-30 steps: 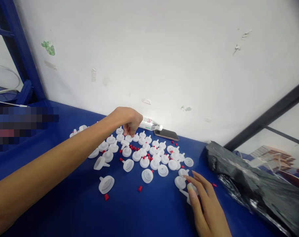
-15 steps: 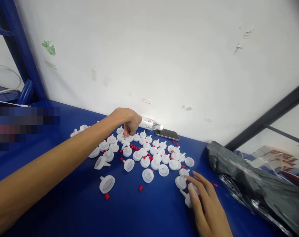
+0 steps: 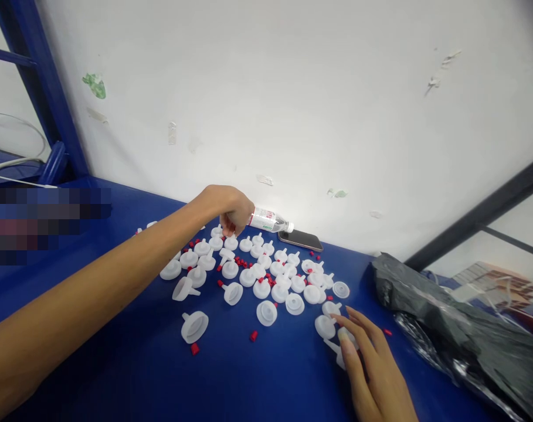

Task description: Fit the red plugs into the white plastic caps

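- White wall [image 3: 257, 88] fills the upper frame, marked with pale scraps [image 3: 172, 133] and, at upper left, a green patch [image 3: 94, 85].
- Blue post [image 3: 46, 88] slants down the left side.
- Dark bar [image 3: 472, 218] slants at right.
- Blue tabletop [image 3: 257, 381] spans the lower frame.

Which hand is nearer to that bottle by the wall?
Left. The left hand is beside the bottle, at its left end; the right hand is farther off, at near right by white caps.
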{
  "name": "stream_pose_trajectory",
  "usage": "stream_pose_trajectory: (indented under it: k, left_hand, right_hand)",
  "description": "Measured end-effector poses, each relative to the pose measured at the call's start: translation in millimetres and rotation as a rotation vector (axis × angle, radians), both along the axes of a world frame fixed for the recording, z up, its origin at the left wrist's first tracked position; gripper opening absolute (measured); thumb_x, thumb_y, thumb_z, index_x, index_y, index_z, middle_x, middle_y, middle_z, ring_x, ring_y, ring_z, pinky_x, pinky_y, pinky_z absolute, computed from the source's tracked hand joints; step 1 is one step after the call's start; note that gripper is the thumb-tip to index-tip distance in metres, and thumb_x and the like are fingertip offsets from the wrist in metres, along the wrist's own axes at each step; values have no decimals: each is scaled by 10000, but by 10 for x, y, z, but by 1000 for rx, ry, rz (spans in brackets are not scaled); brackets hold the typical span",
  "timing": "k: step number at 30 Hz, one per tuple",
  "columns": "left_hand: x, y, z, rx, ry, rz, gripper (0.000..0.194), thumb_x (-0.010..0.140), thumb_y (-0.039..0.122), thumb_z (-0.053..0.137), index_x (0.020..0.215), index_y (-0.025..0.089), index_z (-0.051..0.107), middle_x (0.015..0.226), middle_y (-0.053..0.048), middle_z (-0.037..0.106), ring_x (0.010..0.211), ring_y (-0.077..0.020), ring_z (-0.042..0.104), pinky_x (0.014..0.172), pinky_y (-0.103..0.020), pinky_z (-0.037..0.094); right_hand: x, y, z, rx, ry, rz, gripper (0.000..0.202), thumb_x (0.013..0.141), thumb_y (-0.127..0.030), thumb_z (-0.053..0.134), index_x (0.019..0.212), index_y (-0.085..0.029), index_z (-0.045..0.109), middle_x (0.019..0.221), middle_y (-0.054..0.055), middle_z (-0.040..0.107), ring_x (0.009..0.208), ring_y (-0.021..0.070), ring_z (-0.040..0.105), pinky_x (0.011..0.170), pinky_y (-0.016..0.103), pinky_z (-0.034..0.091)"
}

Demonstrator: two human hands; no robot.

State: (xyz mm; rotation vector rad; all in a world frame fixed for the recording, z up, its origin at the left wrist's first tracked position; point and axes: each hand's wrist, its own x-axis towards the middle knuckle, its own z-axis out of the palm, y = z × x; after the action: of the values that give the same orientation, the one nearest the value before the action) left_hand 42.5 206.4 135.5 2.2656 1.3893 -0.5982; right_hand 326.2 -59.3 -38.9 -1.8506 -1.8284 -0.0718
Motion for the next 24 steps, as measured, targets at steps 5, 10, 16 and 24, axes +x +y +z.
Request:
stream_pose_trajectory:
  k: [5,10,16,24]
  left_hand:
    - [-17,15,41,102,-138,-47,104,751,257,764,664,208,735,730,-58,761,892,-301,724,830,-401,536]
    - [23,-43,57,78,-237,-147,171,865,358,701,786,212,742,787,-32,763,816,-216,695,782,-343,526]
    - [5,25,55,146,-309,-167,214,901,381,648,960,205,755,893,-41,782,801,-212,686,793,-372,516]
    - [-39,129,-6,229,-328,-128,182,799,313,621,894,225,750,852,-48,790,737,-218,692,730,-341,494]
  right_hand:
    - [-32,7,11,-2,7,-16,399,1100,-448,409,1447,-356,583,1579,53,487,1398,271,568,1068,438,580]
    - [-37,5,27,3,3,-17,408,1101,-445,411,1463,-354,575,1573,59,490,1396,267,568,1051,419,589]
    - [-56,6,37,6,-21,-13,400,1100,-436,417,1451,-393,604,1572,49,488,1364,265,599,982,386,629]
    - [-62,-12,52,8,-65,9,443,1096,-419,435,1527,-409,535,1608,55,470,1416,289,564,1060,456,599]
